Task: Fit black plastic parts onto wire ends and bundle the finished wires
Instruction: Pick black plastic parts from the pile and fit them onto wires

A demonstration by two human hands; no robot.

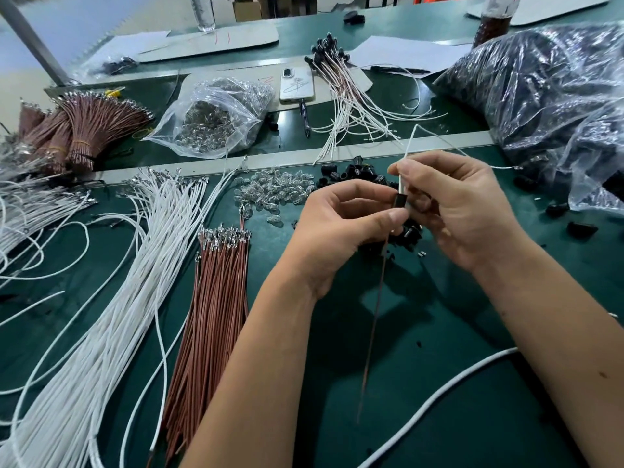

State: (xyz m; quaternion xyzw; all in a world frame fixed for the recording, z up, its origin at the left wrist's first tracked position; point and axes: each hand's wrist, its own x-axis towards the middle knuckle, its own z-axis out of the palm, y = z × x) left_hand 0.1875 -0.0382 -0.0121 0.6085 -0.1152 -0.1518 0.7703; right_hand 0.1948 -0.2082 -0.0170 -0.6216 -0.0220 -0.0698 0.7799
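Note:
My left hand pinches a small black plastic part between thumb and fingers above the green mat. A brown wire hangs down from that part toward me. My right hand pinches a white wire just above the part; the wire runs up and arcs off to the right. Loose black parts lie in a pile behind and under my hands. Finished wires with black parts lie fanned out at the back.
White wires and brown wires lie in long heaps at left. Clear bulbs sit in a pile, more in a bag. A large bag of black parts fills the right. A phone lies behind.

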